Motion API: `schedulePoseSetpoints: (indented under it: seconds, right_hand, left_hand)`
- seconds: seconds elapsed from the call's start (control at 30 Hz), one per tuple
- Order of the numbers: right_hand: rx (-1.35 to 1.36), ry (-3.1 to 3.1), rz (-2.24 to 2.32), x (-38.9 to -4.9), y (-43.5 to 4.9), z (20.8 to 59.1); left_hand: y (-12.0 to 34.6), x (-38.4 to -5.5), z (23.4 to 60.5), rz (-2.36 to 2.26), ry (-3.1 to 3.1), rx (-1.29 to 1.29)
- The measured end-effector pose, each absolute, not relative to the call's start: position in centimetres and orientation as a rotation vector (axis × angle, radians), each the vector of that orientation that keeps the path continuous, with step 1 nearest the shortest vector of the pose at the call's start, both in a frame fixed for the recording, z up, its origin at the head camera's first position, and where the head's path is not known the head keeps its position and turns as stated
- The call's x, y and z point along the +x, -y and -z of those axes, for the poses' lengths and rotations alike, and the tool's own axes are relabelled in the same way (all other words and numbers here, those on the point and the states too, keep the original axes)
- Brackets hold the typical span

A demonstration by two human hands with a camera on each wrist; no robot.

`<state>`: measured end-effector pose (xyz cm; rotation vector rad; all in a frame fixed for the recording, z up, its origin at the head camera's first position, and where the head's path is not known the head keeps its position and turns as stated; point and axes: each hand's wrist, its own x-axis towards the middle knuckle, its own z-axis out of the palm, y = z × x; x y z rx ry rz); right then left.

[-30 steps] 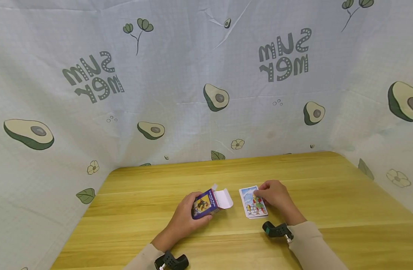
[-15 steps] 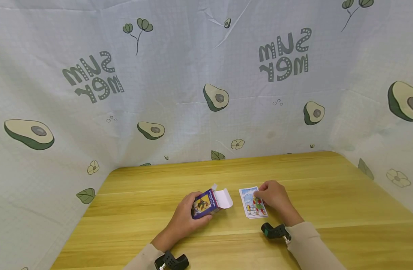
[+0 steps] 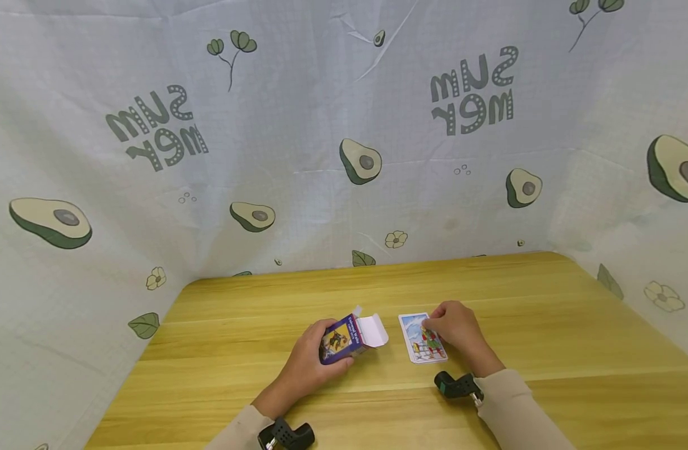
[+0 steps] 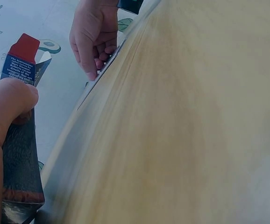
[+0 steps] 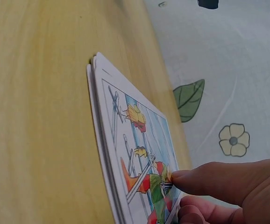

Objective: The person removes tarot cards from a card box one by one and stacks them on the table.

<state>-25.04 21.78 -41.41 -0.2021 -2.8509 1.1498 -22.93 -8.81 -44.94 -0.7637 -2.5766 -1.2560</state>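
Note:
My left hand (image 3: 307,359) grips a purple tarot card box (image 3: 337,341) with a yellow picture panel and the words "Universal Waite". Its white end flap (image 3: 373,331) stands open toward the right. In the left wrist view the thumb lies across the narrow printed side of the box (image 4: 20,154). To the right, a small stack of illustrated tarot cards (image 3: 417,340) lies face up, close over the table. My right hand (image 3: 457,328) pinches its right edge, thumb (image 5: 205,182) on the top picture and other fingers curled beside the edge. Uneven card edges show in the right wrist view.
The wooden table (image 3: 254,312) stretches around both hands. A white cloth (image 3: 299,112) printed with avocados and flowers hangs behind it and at both sides. Each wrist carries a black camera, such as the right one (image 3: 456,384).
The card stack has shifted very slightly and its edges look more even in the head view. My right forearm has moved a little to the left. The left hand and box stay put.

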Motion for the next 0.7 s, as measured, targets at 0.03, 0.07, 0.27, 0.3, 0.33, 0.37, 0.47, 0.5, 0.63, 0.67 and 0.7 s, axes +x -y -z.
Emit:
schedulePoseSetpoints:
  seconds: [0.03,0.07,0.27,0.3,0.33,0.37,0.47,0.5,0.63,0.67,0.7]
  right_hand:
    - [-0.204,2.851,-1.148,-25.0,-21.8,41.4]
    - [-0.205,2.85,-1.145,-24.9,-21.8,41.4]
    - [-0.217,2.853,-1.121,-24.6,-21.6,41.4]
    - [-0.22,2.853,-1.117,-24.5,-21.6,41.4]
    - [-0.223,2.854,-1.109,-24.4,-21.6,41.3]
    - [-0.225,2.854,-1.103,-24.4,-21.5,41.3]
    - [-0.227,2.852,-1.095,-24.1,-21.4,41.3]
    - [-0.224,2.849,-1.09,-24.1,-21.4,41.2]
    - [-0.237,2.848,-1.08,-23.7,-21.3,41.1]
    - [-0.242,2.847,-1.076,-23.7,-21.3,41.1]
    - [-0.248,2.847,-1.073,-23.6,-21.3,41.1]
  left_hand:
    - [8.8,-22.9,45.0,1.253,2.577,-0.766]
    - [8.8,-22.9,45.0,1.25,2.577,-0.768]
    - [9.0,-22.8,45.1,1.249,2.578,-0.777]
    - [9.0,-22.7,45.1,1.25,2.578,-0.778]
    - [9.0,-22.7,45.1,1.252,2.576,-0.781]
    - [9.0,-22.7,45.1,1.256,2.575,-0.783]
    - [9.1,-22.6,45.1,1.264,2.575,-0.785]
    - [9.1,-22.5,45.1,1.262,2.575,-0.787]
    - [9.2,-22.4,45.0,1.256,2.58,-0.79]
    - [9.3,-22.4,45.0,1.255,2.58,-0.792]
    - [9.3,-22.3,45.0,1.252,2.58,-0.794]
